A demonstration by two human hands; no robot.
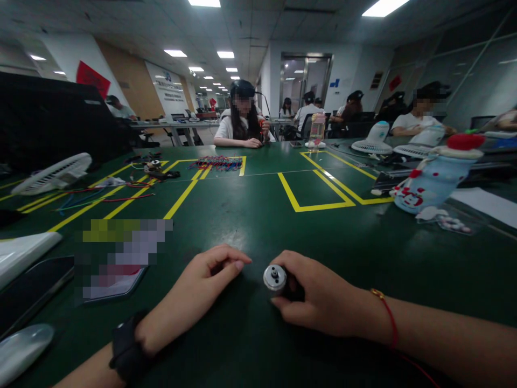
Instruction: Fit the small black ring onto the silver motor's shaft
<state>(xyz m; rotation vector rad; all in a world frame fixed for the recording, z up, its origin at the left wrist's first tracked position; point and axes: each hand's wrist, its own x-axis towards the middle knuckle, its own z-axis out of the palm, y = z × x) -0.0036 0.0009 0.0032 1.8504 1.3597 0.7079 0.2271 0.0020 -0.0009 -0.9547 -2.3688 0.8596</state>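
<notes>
A small round metal motor (275,278) with a silver end face sits in my right hand (313,296), whose fingers and thumb wrap round its side. That end face points up and toward the camera. My left hand (212,275) rests on the green table (238,226) to the left of the motor, not touching it. Its fingers are curled with the thumb close to the index finger, and nothing shows between them. A black band is on my left wrist, a red string on my right.
Left: a phone (34,288), a white mouse (26,350), a plastic-covered card (117,283), loose wires (129,198) and a white fan (54,173). Far side: a wire pile (220,163) and a seated person (242,121). Right: a blue bottle (440,180) and a small plastic bag (448,221).
</notes>
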